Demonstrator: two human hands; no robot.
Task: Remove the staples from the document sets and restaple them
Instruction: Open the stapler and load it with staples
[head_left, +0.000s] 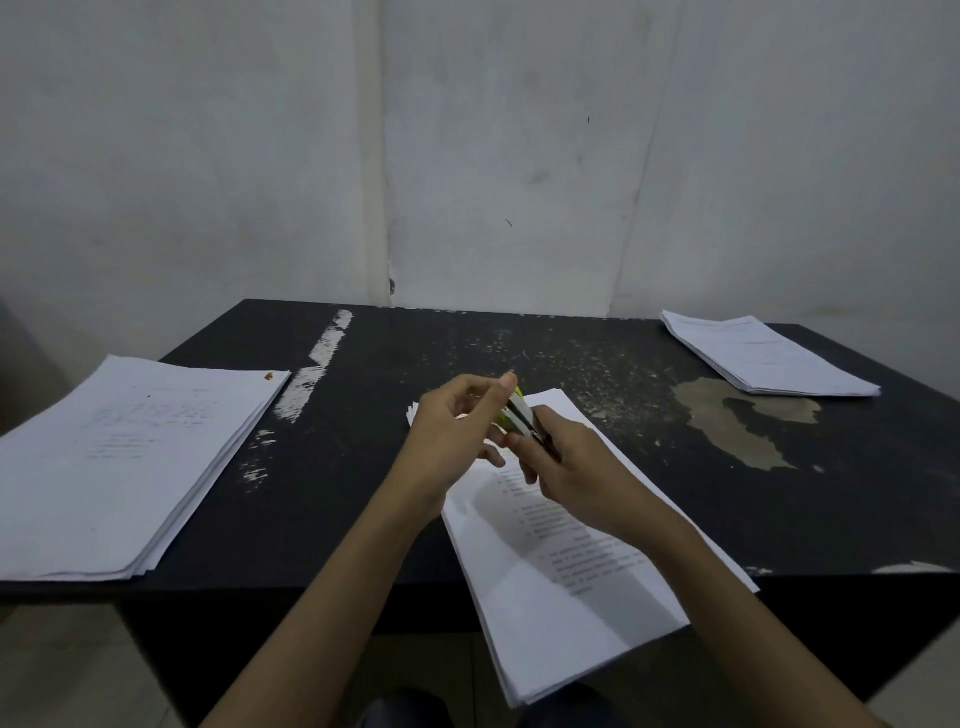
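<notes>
left hand, right hand: fingers clamped on a likely stapler above paper set; seat corner squarely before pressing.

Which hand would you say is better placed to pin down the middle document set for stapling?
Probably the left hand: it only pinches the stapler's tip, above the document set's top corner, while the right hand holds the stapler's body.

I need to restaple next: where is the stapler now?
Head view, centre: the stapler is held between the left hand and the right hand, above the far end of the middle document set.
</notes>
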